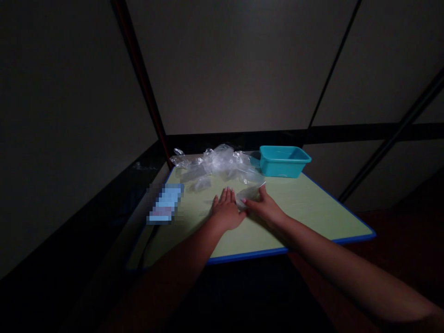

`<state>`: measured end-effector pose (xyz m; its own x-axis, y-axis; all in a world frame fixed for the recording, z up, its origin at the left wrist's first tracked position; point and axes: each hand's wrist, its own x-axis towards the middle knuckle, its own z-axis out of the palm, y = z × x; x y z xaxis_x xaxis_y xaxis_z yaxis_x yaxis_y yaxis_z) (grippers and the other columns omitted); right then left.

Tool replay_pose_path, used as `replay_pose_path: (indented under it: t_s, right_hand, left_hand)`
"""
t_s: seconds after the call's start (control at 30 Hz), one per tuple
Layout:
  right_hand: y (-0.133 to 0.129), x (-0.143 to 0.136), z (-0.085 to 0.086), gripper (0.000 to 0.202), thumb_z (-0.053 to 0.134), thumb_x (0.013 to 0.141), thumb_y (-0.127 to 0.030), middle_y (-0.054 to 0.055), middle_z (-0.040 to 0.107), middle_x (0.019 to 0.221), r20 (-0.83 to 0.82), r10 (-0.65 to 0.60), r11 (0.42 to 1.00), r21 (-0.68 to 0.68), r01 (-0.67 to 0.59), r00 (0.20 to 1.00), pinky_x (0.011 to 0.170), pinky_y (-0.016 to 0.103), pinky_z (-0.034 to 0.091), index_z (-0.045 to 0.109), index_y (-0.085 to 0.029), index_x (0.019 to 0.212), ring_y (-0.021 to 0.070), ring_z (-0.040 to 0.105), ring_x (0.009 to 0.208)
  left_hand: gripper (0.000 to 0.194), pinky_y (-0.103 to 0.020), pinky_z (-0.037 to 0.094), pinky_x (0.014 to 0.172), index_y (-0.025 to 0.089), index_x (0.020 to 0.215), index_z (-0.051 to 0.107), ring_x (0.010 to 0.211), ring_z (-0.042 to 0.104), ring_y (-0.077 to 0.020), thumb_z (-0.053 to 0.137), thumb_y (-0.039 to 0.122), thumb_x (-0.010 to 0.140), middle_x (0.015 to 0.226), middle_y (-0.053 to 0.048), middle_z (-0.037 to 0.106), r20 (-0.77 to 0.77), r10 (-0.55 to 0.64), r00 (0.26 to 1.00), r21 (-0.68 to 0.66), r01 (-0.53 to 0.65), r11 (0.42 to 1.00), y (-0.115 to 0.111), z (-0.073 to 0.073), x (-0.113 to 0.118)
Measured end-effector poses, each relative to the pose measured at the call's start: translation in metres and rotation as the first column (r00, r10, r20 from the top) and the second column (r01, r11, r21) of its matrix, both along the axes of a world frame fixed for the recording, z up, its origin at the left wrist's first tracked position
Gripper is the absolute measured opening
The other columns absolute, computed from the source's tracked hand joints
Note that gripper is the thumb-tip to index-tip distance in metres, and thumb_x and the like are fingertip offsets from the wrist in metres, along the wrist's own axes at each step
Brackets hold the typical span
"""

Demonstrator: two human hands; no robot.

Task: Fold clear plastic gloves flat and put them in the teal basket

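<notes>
The step in hand is judged to be the flattening of one clear plastic bag (249, 193) on the counter (312, 217). The bag is located at the fingertips of the left hand (227, 215) and the right hand (268, 208), on the near side of a heap of crumpled clear plastic (222, 161). The left hand is laid palm down; its grip is extended, with nothing seen clamped in it. At the right hand, thumb and forefinger are spaced apart along the bag; whether any film is pinched there cannot be told. A turquoise bin (281, 166) is placed beside the heap, towards the far edge. For the next move, steady light pressure from the left hand and a sure hold on the bag's edge by the right are judged to be required; slipping of thin film is to be guarded against.
</notes>
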<state>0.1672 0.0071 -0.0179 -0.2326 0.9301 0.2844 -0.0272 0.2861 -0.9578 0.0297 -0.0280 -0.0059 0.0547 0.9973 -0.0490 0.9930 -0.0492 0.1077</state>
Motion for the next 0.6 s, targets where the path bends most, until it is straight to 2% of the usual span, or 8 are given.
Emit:
replay_pose_path:
  t_s: [0.07,0.17,0.23,0.27,0.37,0.47,0.53,0.6]
  right_hand:
    - [-0.004,0.007,0.001,0.092,0.073,0.063,-0.038,0.008,0.052,0.129,0.01,-0.058,0.997,-0.05,0.058,0.998,0.101,0.053,0.035,0.025,-0.029,0.142,0.031,0.042,0.124]
    - [-0.008,0.026,0.005,0.104,0.075,0.061,-0.04,0.01,0.033,0.145,0.041,-0.184,0.974,-0.124,0.187,0.982,0.106,0.048,0.028,0.015,-0.027,0.145,0.0287,0.027,0.134]
    - [-0.007,0.042,0.007,0.104,0.073,0.062,-0.043,0.01,0.022,0.15,0.041,-0.221,0.965,-0.137,0.225,0.974,0.106,0.045,0.029,0.014,-0.027,0.146,0.0268,0.018,0.138]
    - [-0.006,0.05,0.007,0.101,0.072,0.064,-0.044,0.01,0.021,0.15,0.043,-0.224,0.963,-0.142,0.228,0.974,0.106,0.045,0.031,0.015,-0.029,0.145,0.0263,0.018,0.138]
    - [0.0,0.071,0.008,0.077,0.068,0.068,-0.047,0.012,0.037,0.142,0.108,-0.193,0.968,-0.142,0.207,0.975,0.102,0.046,0.036,0.035,-0.03,0.137,0.0273,0.031,0.133]
    - [0.004,0.079,0.011,0.047,0.062,0.074,-0.043,0.011,0.053,0.127,0.267,-0.19,0.98,-0.004,0.199,0.945,0.101,0.046,0.036,0.054,-0.025,0.117,0.0267,0.043,0.124]
    - [0.007,0.078,0.014,0.035,0.057,0.079,-0.039,0.009,0.055,0.124,0.413,-0.212,0.975,0.156,0.16,0.886,0.101,0.045,0.035,0.057,-0.024,0.11,0.0249,0.047,0.12]
    - [0.011,0.076,0.017,0.028,0.053,0.082,-0.034,0.01,0.059,0.117,0.571,-0.269,0.949,0.296,0.111,0.776,0.097,0.043,0.038,0.059,-0.02,0.106,0.0244,0.051,0.113]
  left_hand:
    - [0.09,-0.047,0.011,0.111,0.003,0.145,0.011,0.14,0.001,-0.0234,0.013,0.067,0.082,0.152,-0.014,0.005,-0.003,0.0,1.0,0.001,0.0,1.0,0.0,0.0,0.0]
    - [0.096,-0.047,0.011,0.111,0.003,0.145,0.011,0.14,0.0,-0.0246,0.011,0.072,0.079,0.152,-0.015,0.004,-0.005,0.007,1.0,0.008,-0.007,1.0,0.001,-0.002,0.0]
    - [0.097,-0.048,0.011,0.111,0.003,0.145,0.011,0.14,0.0,-0.0252,0.011,0.073,0.079,0.152,-0.014,0.003,-0.01,0.007,1.0,0.011,-0.006,1.0,0.002,-0.003,0.0]
    - [0.097,-0.047,0.011,0.111,0.003,0.145,0.011,0.14,0.0,-0.0253,0.012,0.073,0.079,0.152,-0.014,0.004,-0.013,0.005,1.0,0.013,-0.005,1.0,0.002,-0.003,0.0]
    - [0.095,-0.047,0.012,0.111,0.004,0.145,0.012,0.14,0.0,-0.0251,0.013,0.072,0.08,0.152,-0.014,0.005,-0.022,0.002,1.0,0.008,-0.001,1.0,0.002,-0.002,-0.001]
    - [0.093,-0.046,0.012,0.111,0.006,0.145,0.013,0.14,0.0,-0.0243,0.014,0.072,0.08,0.152,-0.014,0.005,-0.025,0.007,1.0,0.008,-0.007,1.0,0.002,-0.001,0.0]
    - [0.092,-0.045,0.011,0.112,0.007,0.145,0.013,0.14,0.001,-0.0235,0.014,0.071,0.08,0.152,-0.013,0.005,-0.025,0.013,1.0,0.01,-0.013,1.0,0.002,-0.001,0.0]
    - [0.092,-0.046,0.011,0.112,0.006,0.145,0.013,0.14,0.001,-0.0231,0.015,0.071,0.08,0.152,-0.013,0.004,-0.027,0.012,1.0,0.01,-0.012,1.0,0.002,-0.002,0.0]
